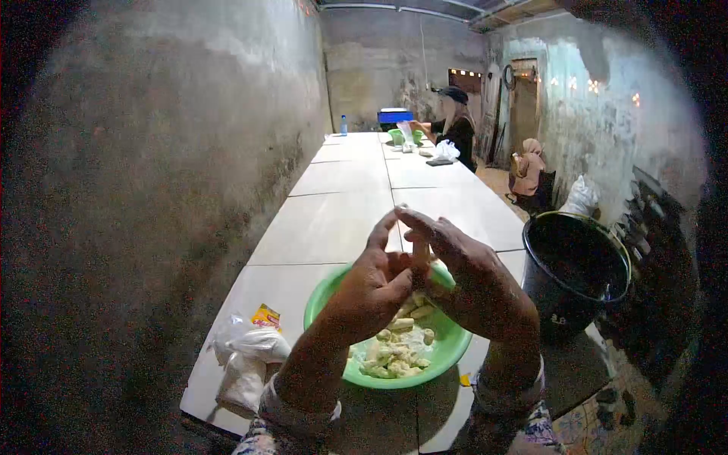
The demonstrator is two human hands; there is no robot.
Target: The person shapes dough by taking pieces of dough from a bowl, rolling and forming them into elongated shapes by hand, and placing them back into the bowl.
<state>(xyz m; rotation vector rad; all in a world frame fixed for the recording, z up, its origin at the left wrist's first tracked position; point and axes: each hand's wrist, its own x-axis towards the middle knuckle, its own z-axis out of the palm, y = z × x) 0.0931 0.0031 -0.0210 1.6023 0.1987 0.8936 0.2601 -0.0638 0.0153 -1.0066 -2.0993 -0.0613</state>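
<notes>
My left hand [378, 282] and my right hand [479, 274] are raised over a green bowl [317, 303]. Their fingertips meet at the top, and the fingers are stretched out and apart, with a pale dusting on some of them. I see nothing held between them, though part of the space where they meet is hidden. In the bowl lie pale, chunky pieces [394, 356], some rounded and short, with white powder among them. My forearms hide the bowl's sides in part.
Bags of white powder [246, 371] and a yellow packet [265, 317] lie left of the bowl. A large black bucket [565, 303] stands at the right. The white tiled table [341, 220] runs back to a person [457, 125] near another green bowl [417, 137]; a second person [531, 167] sits low behind.
</notes>
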